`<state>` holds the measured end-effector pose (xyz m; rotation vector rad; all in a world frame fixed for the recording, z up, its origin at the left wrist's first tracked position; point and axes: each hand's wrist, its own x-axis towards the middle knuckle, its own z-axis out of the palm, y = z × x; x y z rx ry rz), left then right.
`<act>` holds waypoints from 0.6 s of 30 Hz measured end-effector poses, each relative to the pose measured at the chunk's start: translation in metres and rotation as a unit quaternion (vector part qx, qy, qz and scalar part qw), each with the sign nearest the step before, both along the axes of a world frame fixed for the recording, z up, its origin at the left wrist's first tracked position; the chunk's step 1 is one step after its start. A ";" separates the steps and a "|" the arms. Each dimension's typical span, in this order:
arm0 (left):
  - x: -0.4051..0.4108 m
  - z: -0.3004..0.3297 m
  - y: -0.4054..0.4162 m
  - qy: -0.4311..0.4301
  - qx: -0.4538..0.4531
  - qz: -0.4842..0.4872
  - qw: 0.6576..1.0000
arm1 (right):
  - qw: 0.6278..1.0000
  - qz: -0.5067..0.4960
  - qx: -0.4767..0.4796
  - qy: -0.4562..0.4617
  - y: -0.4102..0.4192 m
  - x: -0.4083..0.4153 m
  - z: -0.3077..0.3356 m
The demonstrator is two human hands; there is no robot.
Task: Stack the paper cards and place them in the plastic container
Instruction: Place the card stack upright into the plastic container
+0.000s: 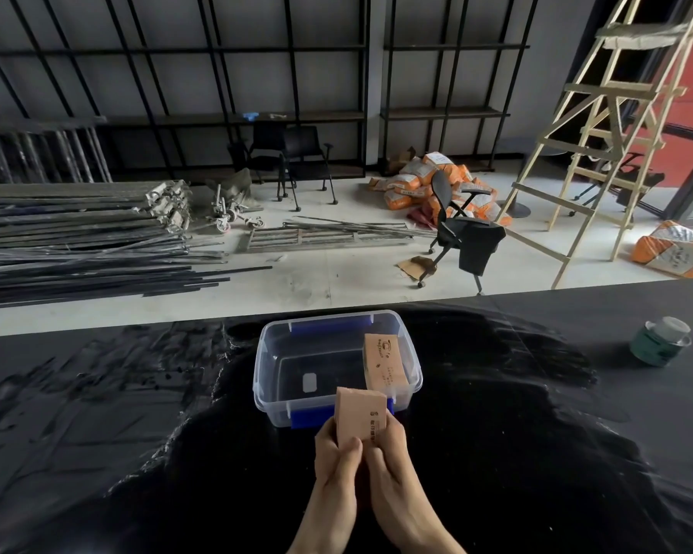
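A stack of pinkish paper cards (360, 417) is held upright just in front of the clear plastic container (269, 377), over its near blue latch. My left hand (335, 469) grips the stack's left side with the thumb on its face. My right hand (393, 473) grips its right side. Both hands are shut on the stack. A second stack of the same cards (383, 361) leans upright against the container's right inner wall. The rest of the container floor is bare.
The black table (137, 433) is covered in glossy wrinkled film. A green and white jar (661, 342) stands at the far right. Beyond the table edge the floor holds metal rods, chairs, orange sacks and a wooden ladder.
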<state>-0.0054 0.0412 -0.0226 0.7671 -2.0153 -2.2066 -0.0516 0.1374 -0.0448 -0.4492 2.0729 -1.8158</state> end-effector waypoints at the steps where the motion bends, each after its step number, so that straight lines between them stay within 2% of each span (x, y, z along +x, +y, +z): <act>1: 0.000 0.000 0.000 -0.005 -0.001 -0.004 1.000 | 1.000 0.002 0.010 0.010 0.000 -0.001 0.000; 8: 0.001 0.006 -0.022 -0.026 -0.014 -0.059 0.998 | 0.999 0.022 0.026 0.028 0.006 -0.004 0.003; 12: 0.002 0.014 -0.038 -0.007 -0.067 -0.018 0.998 | 0.999 0.018 0.003 0.029 0.008 -0.009 0.013; 15: -0.003 0.030 -0.050 0.002 -0.039 0.050 0.998 | 0.982 -0.061 0.085 0.156 0.015 -0.032 0.022; 17: -0.010 0.042 -0.059 -0.007 -0.022 0.081 0.996 | 0.930 -0.082 0.216 0.287 0.018 -0.054 0.031; 18: -0.014 0.049 -0.062 -0.008 -0.023 0.087 0.996 | 0.900 -0.061 0.277 0.332 0.018 -0.065 0.036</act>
